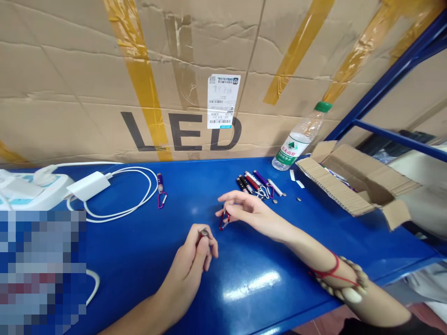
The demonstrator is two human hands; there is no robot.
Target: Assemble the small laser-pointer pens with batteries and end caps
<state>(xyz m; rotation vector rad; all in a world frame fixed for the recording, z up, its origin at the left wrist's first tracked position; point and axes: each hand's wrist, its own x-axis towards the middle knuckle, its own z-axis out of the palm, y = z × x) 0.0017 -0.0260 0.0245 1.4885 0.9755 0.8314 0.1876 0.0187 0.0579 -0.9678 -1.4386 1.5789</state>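
My left hand (193,260) is closed around a small keychain flashlight tube (204,234), held upright. Its silvery round end shows above the thumb, with a bit of red below; my fingers hide most of it. Just to the right and higher, my right hand (253,215) pinches a red carabiner clip (222,224), which hangs under the fingertips. Whatever else is in that pinch is hidden. Past the right hand lies a group of keychain flashlights (256,182) in black, red, purple and silver, several with clips. Small round button cells (275,201) lie near them.
A purple flashlight (160,186) lies by a looped white cable (139,204) and adapter (89,186). A water bottle (296,139) stands at the back right, beside an open cardboard box (338,195). A large carton (87,83) walls off the table's (139,260) back.
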